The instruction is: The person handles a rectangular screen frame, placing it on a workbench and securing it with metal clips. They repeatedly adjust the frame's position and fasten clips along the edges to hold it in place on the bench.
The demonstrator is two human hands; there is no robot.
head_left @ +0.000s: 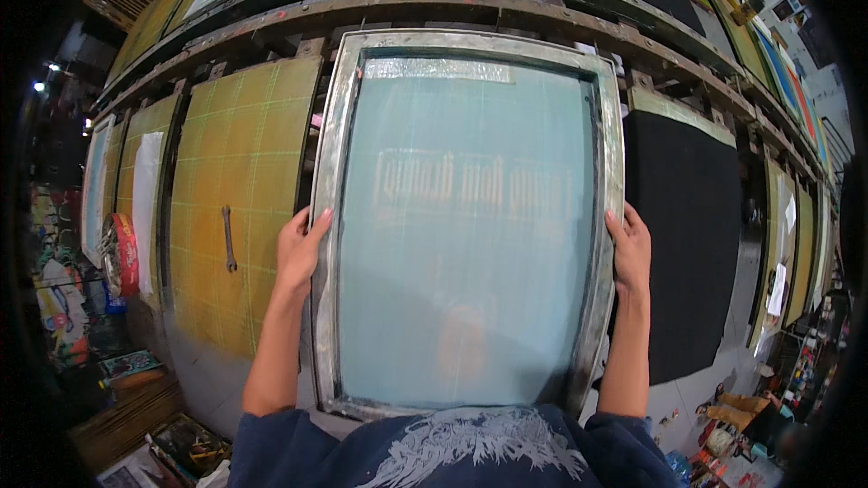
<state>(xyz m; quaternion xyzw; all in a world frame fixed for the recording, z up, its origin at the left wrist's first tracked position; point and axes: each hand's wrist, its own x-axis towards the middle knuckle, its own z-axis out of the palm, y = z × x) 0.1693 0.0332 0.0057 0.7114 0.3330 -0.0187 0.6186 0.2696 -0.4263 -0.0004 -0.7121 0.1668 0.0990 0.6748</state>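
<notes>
A large screen-printing frame (466, 298) is held upright-looking in front of my body, its pale blue mesh facing me. Faint lettering shows across the mesh, and a strip of clear tape runs along its far end. My left hand (300, 248) grips the frame's left metal side, thumb on top. On the opposite side, my right hand (630, 248) holds the rail in the same way. Fingers of both hands wrap partly out of sight behind the edges. The frame's near end reaches my dark blue shirt (470, 452).
Left of the frame, a wrench (229, 239) lies on a yellow printing board (244, 181). Black fabric (678, 244) covers a board at right. A metal rail (434, 2) runs behind. A red round tin (122, 253) is at far left; cluttered bottles (805, 361) stand at lower right.
</notes>
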